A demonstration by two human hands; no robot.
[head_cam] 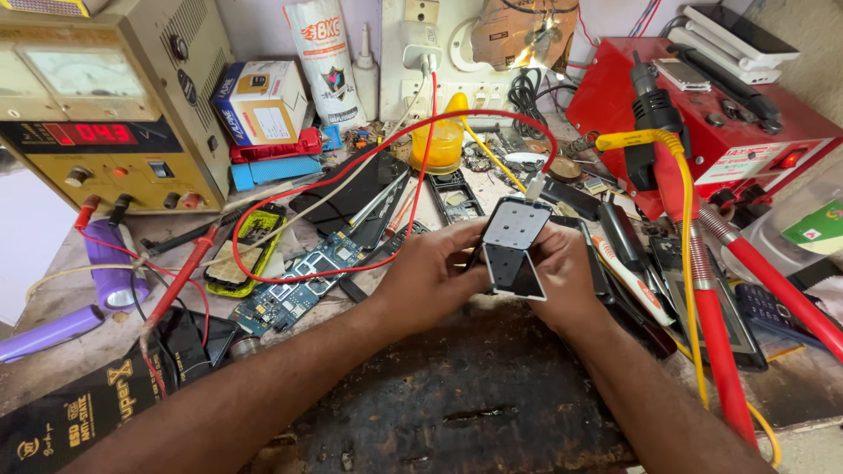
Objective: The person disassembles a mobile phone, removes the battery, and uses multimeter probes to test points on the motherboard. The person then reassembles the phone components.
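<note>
I've got the small phone (512, 247) upright over the dark work mat (457, 395), red cable (351, 167) plugged on top. Left hand (428, 279) and right hand (562, 276) pinch its sides, probably thumbs behind. Blue-white box (260, 103) sits back left, beside a white pouch (325, 57).

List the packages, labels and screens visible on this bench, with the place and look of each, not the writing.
Digital readout: far left, on the beige power supply, red digits on a dark strip.
Cardboard box: back, right of the supply, blue and white.
Pouch: upright behind the box, white with red print.
Label: on the red station at right, white rectangle.
Black mat: bottom left, yellow print.
</note>
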